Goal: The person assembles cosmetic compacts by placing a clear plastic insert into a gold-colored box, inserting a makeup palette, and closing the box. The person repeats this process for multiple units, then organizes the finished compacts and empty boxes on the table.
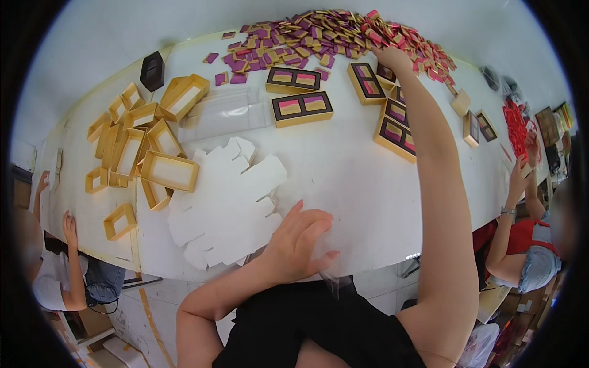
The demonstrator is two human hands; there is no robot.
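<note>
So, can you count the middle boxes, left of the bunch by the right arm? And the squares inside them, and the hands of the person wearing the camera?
Middle boxes: 2
Squares inside them: 4
Camera wearer's hands, left hand and right hand: 2
Total: 8

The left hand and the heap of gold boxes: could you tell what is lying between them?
White cardboard pieces lie between the left hand and the heap of gold boxes, in the head view.
</note>
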